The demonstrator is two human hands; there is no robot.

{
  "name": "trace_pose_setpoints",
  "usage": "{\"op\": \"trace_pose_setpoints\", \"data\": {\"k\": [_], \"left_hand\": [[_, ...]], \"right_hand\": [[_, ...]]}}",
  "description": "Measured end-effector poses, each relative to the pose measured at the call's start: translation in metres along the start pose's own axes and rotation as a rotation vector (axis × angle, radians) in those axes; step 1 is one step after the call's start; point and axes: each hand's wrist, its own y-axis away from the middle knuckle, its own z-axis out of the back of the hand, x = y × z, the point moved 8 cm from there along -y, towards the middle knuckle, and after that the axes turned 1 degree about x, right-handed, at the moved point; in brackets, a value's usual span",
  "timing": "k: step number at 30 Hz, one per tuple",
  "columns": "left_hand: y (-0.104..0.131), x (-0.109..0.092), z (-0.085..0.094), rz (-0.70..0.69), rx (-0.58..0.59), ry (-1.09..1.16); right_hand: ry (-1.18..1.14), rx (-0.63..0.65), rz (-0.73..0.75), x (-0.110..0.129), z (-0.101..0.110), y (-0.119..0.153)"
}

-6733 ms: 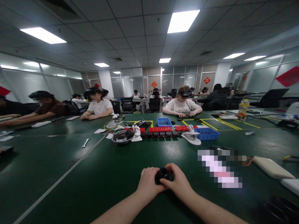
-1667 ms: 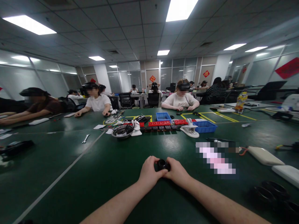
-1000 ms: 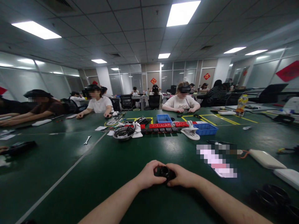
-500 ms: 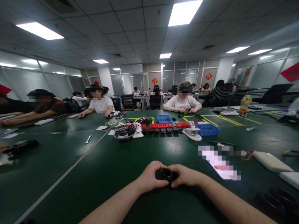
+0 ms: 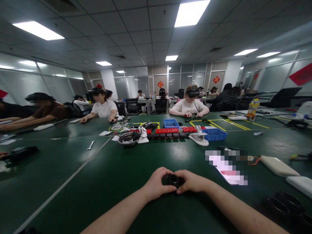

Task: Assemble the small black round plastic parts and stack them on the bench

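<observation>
A small black ring-shaped part (image 5: 173,179) is held between both hands just above or on the green table (image 5: 117,172), its round opening facing up toward the camera. My left hand (image 5: 157,184) curls around its left side, thumb along the near edge. From the right, my right hand (image 5: 191,182) grips the same part with thumb and fingers. The fingertips of both hands nearly meet at the part. Its underside is hidden by the fingers.
A phone (image 5: 227,170) lies right of my hands, with white cases (image 5: 279,165) and black rings (image 5: 290,201) beyond. Ahead are a power strip (image 5: 167,130), blue trays (image 5: 215,134) and a metal bowl (image 5: 128,138). A wrench (image 5: 91,145) lies left. People sit around the table.
The view has shifted slightly, so the surroundings appear a little further left. Both hands keep hold of the black part, with the right hand's fingers slightly changed around it.
</observation>
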Motion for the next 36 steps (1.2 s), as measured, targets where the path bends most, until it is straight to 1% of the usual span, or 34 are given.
{"op": "trace_pose_setpoints", "data": {"k": [6,10,14,18,23,27,30,32,34,36], "left_hand": [[0.000,-0.001,-0.001,-0.003,0.010,0.006],[0.000,0.001,-0.001,0.005,-0.019,0.003],[0.000,0.007,0.000,0.059,-0.067,0.001],[0.002,0.011,0.001,0.125,-0.133,-0.030],[0.005,0.013,0.006,0.189,-0.301,-0.138],[0.006,0.015,0.007,0.214,-0.366,-0.174],[0.006,0.015,0.008,0.204,-0.368,-0.176],[0.005,0.014,0.009,0.189,-0.355,-0.172],[0.004,0.014,0.011,0.172,-0.323,-0.156],[0.002,0.014,0.011,0.153,-0.260,-0.120]], "right_hand": [[-0.001,-0.021,-0.006,-0.003,0.000,0.000],[0.052,-0.089,-0.021,-0.005,0.002,-0.001],[0.150,-0.160,-0.015,-0.008,0.003,-0.003],[0.296,-0.282,-0.020,-0.007,0.005,-0.005],[0.531,-0.476,-0.114,-0.006,0.006,-0.006],[0.650,-0.581,-0.161,0.000,0.004,-0.006],[0.678,-0.595,-0.175,0.004,0.002,-0.005],[0.654,-0.580,-0.164,0.004,0.003,-0.004],[0.575,-0.525,-0.110,0.003,0.004,-0.003],[0.419,-0.438,-0.030,0.002,0.004,-0.003]]}}
